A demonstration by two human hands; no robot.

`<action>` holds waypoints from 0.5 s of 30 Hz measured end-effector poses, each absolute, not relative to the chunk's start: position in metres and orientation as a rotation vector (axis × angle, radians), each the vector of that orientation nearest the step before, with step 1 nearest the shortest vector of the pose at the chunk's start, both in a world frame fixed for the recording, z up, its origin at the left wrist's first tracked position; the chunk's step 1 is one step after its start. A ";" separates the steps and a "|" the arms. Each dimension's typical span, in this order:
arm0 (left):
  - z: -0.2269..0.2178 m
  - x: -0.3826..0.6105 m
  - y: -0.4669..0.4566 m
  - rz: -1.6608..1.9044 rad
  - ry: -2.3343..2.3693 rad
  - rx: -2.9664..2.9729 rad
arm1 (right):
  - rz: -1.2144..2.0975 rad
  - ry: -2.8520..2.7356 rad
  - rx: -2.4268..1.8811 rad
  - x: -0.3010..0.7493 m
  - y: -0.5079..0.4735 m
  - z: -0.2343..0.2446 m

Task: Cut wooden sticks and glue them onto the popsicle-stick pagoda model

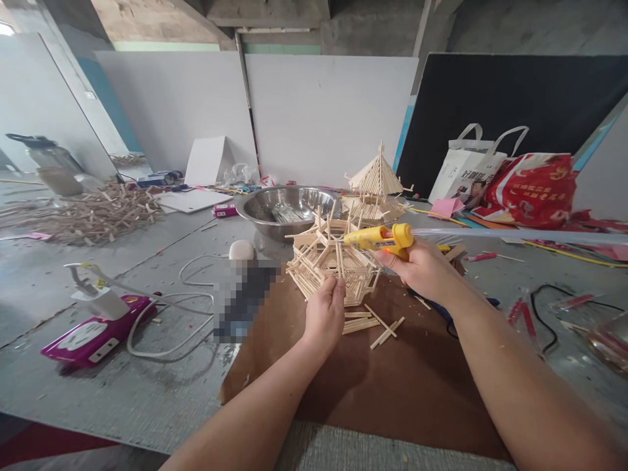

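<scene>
In the head view my right hand [422, 267] is wrapped round the handle of a yellow hot glue gun [377, 239]. A long clear glue stick [500, 234] runs out of its back to the right. The nozzle points left at the upper part of a roof-like frame of thin wooden sticks [307, 265]. At the near side of that frame, my left hand [326, 311] pinches an upright wooden stick [339, 258], whose top is close to the nozzle. Several loose sticks [385, 327] lie on the brown board [392, 386] below.
Behind the frame stand a steel bowl [267, 219] and a pointed stick roof [377, 176]. A purple power strip [98, 333] with a white cable [171, 347] sits at left, a stick heap [103, 212] beyond. Bags [532, 186] stand back right.
</scene>
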State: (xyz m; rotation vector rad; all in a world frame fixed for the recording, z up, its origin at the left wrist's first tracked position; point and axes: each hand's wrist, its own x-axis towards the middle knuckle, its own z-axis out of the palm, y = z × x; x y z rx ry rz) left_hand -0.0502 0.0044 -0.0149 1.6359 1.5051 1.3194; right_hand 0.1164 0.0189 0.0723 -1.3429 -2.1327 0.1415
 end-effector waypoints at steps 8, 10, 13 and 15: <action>-0.015 -0.050 0.003 1.276 1.551 1.655 | 0.147 -2.128 -1.344 0.118 0.020 0.072; -0.013 -0.049 0.003 1.264 1.554 1.662 | 0.143 -2.122 -1.339 0.118 0.020 0.071; -0.011 -0.049 0.003 1.244 1.559 1.667 | 0.141 -2.115 -1.330 0.118 0.020 0.071; -0.010 -0.049 0.003 1.241 1.558 1.663 | 0.146 -2.118 -1.327 0.118 0.020 0.071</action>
